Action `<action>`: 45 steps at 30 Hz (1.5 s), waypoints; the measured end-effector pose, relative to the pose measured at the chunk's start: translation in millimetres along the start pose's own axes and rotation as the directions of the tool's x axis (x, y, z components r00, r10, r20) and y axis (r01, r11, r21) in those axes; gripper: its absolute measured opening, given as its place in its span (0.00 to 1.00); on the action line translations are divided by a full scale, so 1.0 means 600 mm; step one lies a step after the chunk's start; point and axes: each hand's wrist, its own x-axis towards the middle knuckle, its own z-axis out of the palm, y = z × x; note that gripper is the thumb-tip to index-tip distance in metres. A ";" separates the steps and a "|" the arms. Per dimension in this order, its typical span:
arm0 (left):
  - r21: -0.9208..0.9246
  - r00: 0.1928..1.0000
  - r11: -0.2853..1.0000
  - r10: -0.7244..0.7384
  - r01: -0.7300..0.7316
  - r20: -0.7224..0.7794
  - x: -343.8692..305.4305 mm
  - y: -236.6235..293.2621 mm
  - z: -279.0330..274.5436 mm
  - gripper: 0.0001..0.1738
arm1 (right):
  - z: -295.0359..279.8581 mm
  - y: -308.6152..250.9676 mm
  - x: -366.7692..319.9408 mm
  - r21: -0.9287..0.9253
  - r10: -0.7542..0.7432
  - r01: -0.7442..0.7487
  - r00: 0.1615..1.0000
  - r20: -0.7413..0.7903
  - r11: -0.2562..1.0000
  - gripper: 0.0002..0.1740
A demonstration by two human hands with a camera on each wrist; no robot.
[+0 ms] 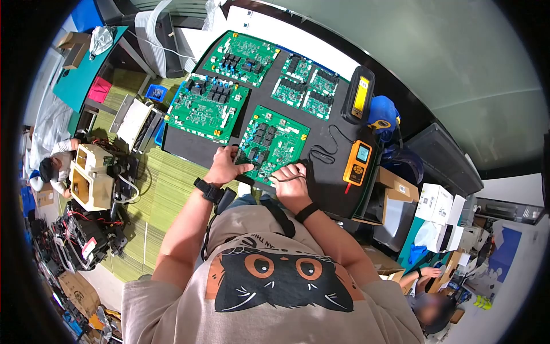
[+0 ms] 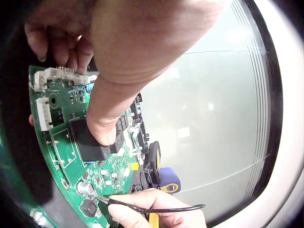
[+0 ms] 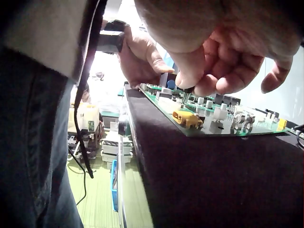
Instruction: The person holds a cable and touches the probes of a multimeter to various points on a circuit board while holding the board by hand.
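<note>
A green circuit board [image 1: 289,150] lies on the black table mat, near the person's body. The left hand [image 1: 220,167] grips its left edge, thumb pressed on a black relay [image 2: 88,141] and fingers at the edge connectors. From the right, the right hand [image 1: 291,182] pinches a thin black probe [image 2: 102,199] between thumb and forefinger. Its metal tip stands close beside a round capacitor [image 2: 85,188] at the near part of the board. A short black cable [image 2: 173,209] trails from the probe across the hand. In the right wrist view, a yellow component [image 3: 186,118] sits at the board's corner.
Two large boards [image 1: 207,108] and several smaller ones lie farther back. An orange handheld meter [image 1: 358,163] is at the right beside a coiled black cable [image 1: 324,153]. Behind it are a black case [image 1: 349,103] with a yellow label and a blue object [image 1: 382,113].
</note>
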 end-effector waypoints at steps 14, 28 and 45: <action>-0.016 1.000 1.000 -0.005 0.005 -0.002 -0.005 0.013 -0.006 0.47 | 0.001 -0.004 0.005 -0.001 0.017 -0.017 1.000 -0.013 1.000 0.05; 0.038 1.000 0.999 0.000 0.000 -0.009 -0.005 0.013 -0.006 0.47 | 0.004 -0.006 0.006 -0.012 0.018 -0.017 1.000 0.017 1.000 0.05; -0.022 1.000 1.000 0.002 -0.002 0.002 0.001 -0.001 0.000 0.47 | 0.010 -0.024 0.019 -0.185 0.096 -0.068 0.985 0.145 0.980 0.05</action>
